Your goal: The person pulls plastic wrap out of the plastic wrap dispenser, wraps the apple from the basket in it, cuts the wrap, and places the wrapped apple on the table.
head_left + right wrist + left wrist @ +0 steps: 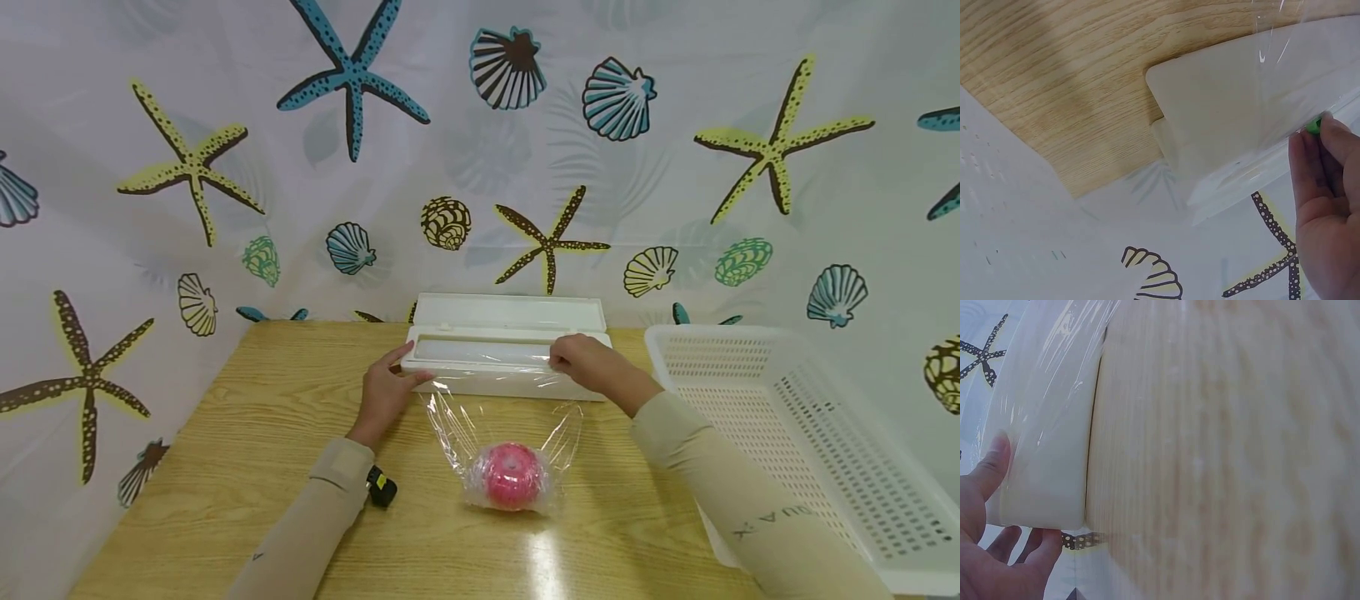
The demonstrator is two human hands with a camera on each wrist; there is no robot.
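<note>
A white cling film box (480,384) lies across the far part of the table with its lid raised. In the head view, my left hand (385,397) grips the box's left end, with the thumb on the front and fingers at the end face. My right hand (594,365) pinches a small green slide cutter (1314,125) at the box's edge, right of its middle. Clear cling film (448,429) stretches from the box toward me, around a round pink object (513,477) on the table. Its exact kind is unclear under the film.
A white perforated plastic basket (862,433) stands at the right of the wooden table (292,433). Near my left sleeve sits a small black object with a yellow mark (382,488). Behind the box hangs a starfish-and-shell patterned curtain (480,167).
</note>
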